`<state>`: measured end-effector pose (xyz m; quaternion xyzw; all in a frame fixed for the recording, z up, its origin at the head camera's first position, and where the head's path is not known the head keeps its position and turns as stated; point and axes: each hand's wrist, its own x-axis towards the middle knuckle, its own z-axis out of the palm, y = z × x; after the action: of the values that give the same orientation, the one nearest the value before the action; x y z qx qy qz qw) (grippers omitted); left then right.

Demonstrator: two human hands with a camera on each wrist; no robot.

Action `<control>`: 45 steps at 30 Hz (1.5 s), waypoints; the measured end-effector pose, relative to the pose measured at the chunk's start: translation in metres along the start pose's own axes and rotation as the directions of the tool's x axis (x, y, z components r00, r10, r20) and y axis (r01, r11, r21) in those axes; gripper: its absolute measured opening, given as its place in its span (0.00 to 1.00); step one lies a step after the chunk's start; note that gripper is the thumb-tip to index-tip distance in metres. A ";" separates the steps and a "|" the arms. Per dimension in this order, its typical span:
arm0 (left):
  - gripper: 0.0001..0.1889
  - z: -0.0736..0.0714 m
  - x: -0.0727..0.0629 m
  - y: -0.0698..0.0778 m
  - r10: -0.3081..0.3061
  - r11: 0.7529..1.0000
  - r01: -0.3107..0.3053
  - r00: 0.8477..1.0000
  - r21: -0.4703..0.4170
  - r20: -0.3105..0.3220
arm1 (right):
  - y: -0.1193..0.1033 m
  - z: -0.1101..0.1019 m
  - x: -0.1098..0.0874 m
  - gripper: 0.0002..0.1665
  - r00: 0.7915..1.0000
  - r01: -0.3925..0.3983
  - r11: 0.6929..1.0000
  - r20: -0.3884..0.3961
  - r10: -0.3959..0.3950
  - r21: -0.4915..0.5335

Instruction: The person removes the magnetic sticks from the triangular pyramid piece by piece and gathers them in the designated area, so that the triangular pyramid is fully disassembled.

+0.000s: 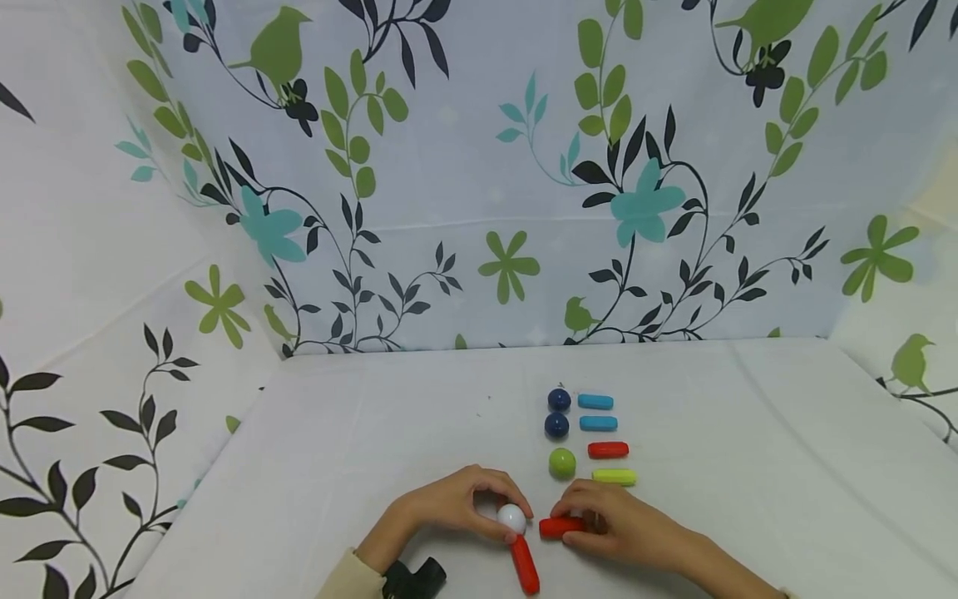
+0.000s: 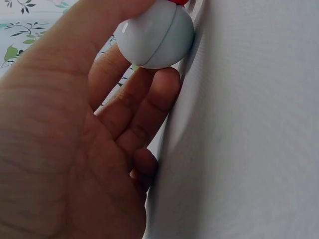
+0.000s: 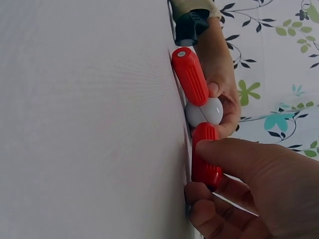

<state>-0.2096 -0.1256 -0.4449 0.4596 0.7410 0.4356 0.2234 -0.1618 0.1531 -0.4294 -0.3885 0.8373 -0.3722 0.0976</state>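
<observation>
My left hand (image 1: 467, 503) holds a glossy white ball (image 1: 511, 519) between thumb and fingers, low over the white cloth. One end of a ridged red rod (image 1: 525, 566) meets the ball, and the rod points toward me. Its far end shows a small metallic dot (image 3: 181, 54) in the right wrist view. My right hand (image 1: 624, 524) pinches a second red rod (image 1: 560, 527) between thumb and fingers. That rod lies nearly sideways, its tip facing the ball across a small gap in the head view. In the left wrist view, the white ball (image 2: 157, 37) shows a seam line.
Beyond the hands stand two dark blue balls (image 1: 557, 413) and a green ball (image 1: 562, 463). Beside them lie two blue rods (image 1: 597, 412), a red rod (image 1: 608, 450) and a yellow-green rod (image 1: 614, 477). Patterned cloth (image 1: 449, 208) rises behind the table.
</observation>
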 end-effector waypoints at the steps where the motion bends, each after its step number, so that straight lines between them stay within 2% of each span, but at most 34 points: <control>1: 0.14 0.000 0.000 0.000 -0.003 1.000 0.003 1.000 -0.001 -0.001 | 0.000 -0.001 -0.001 0.10 1.000 -0.010 1.000 -0.001 0.010 0.003; 4: 0.14 -0.001 0.000 0.000 -0.003 1.000 0.003 1.000 -0.010 -0.001 | -0.001 -0.004 -0.004 0.10 0.999 -0.033 0.999 -0.008 0.033 0.012; 9: 0.14 -0.001 0.000 0.001 0.014 1.000 -0.014 1.000 -0.016 0.004 | 0.002 -0.010 -0.010 0.10 0.999 -0.026 1.000 -0.039 0.026 0.002; 15: 0.14 -0.003 0.000 0.003 -0.005 1.000 0.005 1.000 -0.014 0.002 | 0.010 -0.016 -0.016 0.10 0.997 -0.006 0.999 -0.072 0.004 -0.033; 24: 0.14 -0.002 0.001 0.002 0.000 1.000 0.000 1.000 -0.014 0.002 | 0.016 -0.022 -0.027 0.13 0.993 -0.057 0.998 -0.106 0.056 -0.012; 27: 0.14 -0.001 0.001 0.001 -0.004 1.000 0.004 1.000 -0.019 0.000 | 0.017 -0.025 -0.030 0.13 0.992 -0.033 0.999 -0.122 0.029 -0.031; 31: 0.14 -0.001 0.000 0.001 -0.027 0.999 0.027 1.000 -0.023 -0.013 | 0.018 -0.031 -0.032 0.13 0.993 -0.035 0.997 -0.111 0.027 -0.064; 35: 0.14 -0.001 -0.001 0.003 -0.041 0.999 0.040 0.999 -0.017 -0.025 | 0.018 -0.035 -0.033 0.12 0.995 -0.070 0.995 -0.080 0.064 -0.075; 45: 0.13 0.000 0.000 0.006 -0.040 0.999 0.040 0.998 -0.001 -0.048 | 0.022 -0.039 -0.037 0.11 0.997 -0.048 0.995 -0.070 0.042 -0.087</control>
<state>-0.2067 -0.1241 -0.4399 0.4342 0.7552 0.4418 0.2143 -0.1668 0.2102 -0.4218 -0.3604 0.8644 -0.3453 0.0601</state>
